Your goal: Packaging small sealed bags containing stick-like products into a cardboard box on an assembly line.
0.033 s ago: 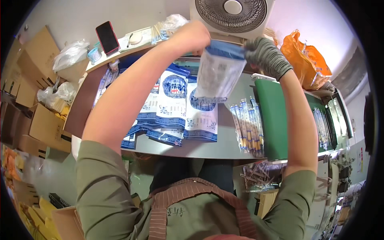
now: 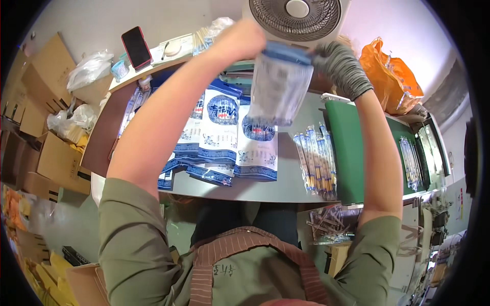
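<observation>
I hold a clear pouch (image 2: 279, 86) up over the grey table (image 2: 286, 186); my bare left hand (image 2: 244, 38) pinches its blue top edge, my gloved right hand (image 2: 341, 65) grips the other corner, fingers closed; likely opening it; next, the wrapped sticks (image 2: 317, 166) need gathering.

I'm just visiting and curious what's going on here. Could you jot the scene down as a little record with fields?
Left hand: bare, grips the top edge of a clear pouch
Right hand: grey glove, grips the same top edge
Pouch: held up above the table
On the table: blue-and-white bags fanned out; wrapped sticks beside a green belt
Behind: fan, phone, orange bag
</observation>
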Available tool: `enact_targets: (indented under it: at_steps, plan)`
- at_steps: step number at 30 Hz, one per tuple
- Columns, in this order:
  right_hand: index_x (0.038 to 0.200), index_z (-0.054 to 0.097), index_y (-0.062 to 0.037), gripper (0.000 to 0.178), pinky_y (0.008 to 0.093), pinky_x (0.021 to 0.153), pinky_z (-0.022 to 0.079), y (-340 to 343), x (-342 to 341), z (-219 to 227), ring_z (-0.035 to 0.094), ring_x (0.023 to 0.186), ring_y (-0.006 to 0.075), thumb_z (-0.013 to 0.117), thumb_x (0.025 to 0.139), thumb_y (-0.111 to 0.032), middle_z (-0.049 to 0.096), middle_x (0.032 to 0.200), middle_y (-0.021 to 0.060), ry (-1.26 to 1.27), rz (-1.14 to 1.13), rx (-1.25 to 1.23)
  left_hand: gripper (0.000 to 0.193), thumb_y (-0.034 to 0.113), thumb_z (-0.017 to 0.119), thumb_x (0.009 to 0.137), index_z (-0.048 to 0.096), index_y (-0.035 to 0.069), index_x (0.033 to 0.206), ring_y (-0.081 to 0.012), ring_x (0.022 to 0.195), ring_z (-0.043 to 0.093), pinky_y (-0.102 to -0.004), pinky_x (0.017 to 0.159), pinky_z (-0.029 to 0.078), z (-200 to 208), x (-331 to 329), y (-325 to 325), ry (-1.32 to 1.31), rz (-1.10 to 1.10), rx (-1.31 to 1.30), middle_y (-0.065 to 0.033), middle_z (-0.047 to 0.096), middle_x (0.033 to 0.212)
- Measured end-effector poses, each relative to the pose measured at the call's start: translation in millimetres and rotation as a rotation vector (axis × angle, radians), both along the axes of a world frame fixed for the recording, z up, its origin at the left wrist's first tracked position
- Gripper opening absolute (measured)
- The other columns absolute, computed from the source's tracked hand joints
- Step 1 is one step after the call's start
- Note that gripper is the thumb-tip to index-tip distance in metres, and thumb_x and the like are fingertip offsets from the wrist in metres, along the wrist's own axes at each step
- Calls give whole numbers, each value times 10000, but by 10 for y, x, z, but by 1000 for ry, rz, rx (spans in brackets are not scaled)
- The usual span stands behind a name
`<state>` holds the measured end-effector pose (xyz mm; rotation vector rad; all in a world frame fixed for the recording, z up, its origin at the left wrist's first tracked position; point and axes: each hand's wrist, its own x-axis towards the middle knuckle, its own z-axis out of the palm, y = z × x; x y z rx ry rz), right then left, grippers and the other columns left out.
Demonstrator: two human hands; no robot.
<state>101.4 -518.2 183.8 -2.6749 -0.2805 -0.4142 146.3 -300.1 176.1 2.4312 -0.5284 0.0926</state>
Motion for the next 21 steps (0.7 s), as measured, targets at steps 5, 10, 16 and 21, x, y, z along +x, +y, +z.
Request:
enact_targets:
  at_steps: [5,10,16,21]
  plan:
    - [1051,687,-75,226,244,668,484,228,-601,-385,592,688,105,552,872,-50,657,769,85,-408,138,267,326,3,527,805,661,83,1091,-268,962,635,-353,850,509,-72,-634,286,-705,-77,113,-94,667,1049]
    - [1208,607,-72,347,302,818,487,10,-846,-2215,605,887,180,641,868,-131,654,1022,81,364,374,387,403,-24,501,805,596,52,1190,-288,1222,502,-406,1011,416,-1802,-1160,426,-207,-343,368,-100,582,1252]
    - [1284,502,-14,513,411,985,416,-305,-837,-2679,519,1142,328,632,880,-302,519,1259,208,-80,-137,64,481,209,607,827,513,15,1257,-319,1313,380,-483,1058,330,-2416,-1614,273,-408,-160,298,-142,470,1365]
    - [1442,253,14,874,410,1108,277,-806,-740,-2895,341,1326,414,512,861,-585,352,1410,304,149,-537,-214,388,117,566,775,543,-30,1133,-326,1114,544,-437,961,421,-2545,-1274,217,-727,-195,354,-165,588,1147]
